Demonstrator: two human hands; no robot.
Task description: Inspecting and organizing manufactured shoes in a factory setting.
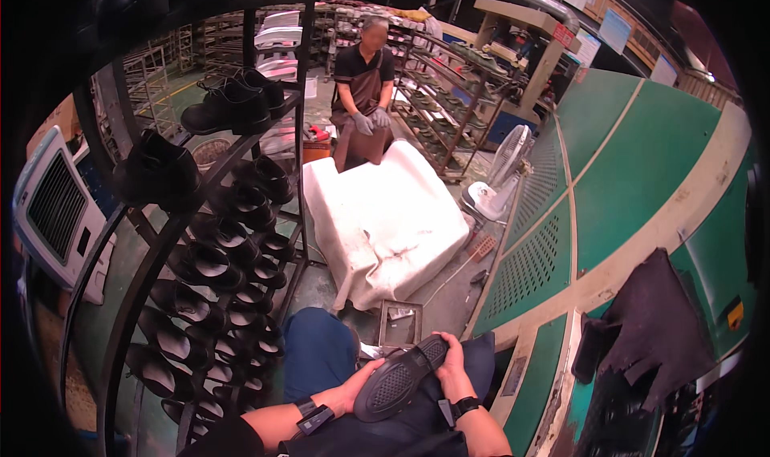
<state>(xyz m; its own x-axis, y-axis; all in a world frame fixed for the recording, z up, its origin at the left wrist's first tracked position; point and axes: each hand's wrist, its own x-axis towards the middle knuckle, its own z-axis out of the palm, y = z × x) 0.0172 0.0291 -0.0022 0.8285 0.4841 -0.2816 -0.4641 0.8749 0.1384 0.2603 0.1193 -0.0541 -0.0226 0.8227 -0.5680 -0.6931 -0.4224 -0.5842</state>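
Observation:
Above my lap I hold a black shoe (395,383) with its treaded sole turned up toward me. Its wide toe end lies to the lower left, the heel end to the upper right. My left hand (358,383) is closed on the edge of the forefoot, its fingers partly hidden behind the shoe. At the heel, my right hand (453,359) grips the edge, with fingertips over the end. The shoe's upper is hidden from view.
To the left stands a dark metal rack (152,293) filled with black shoes. A white-covered block (393,216) is ahead, with a seated person (365,88) in gloves beyond it. Green machine panels (642,152) line the right. A white fan (501,168) and a small metal frame (399,325) are nearby.

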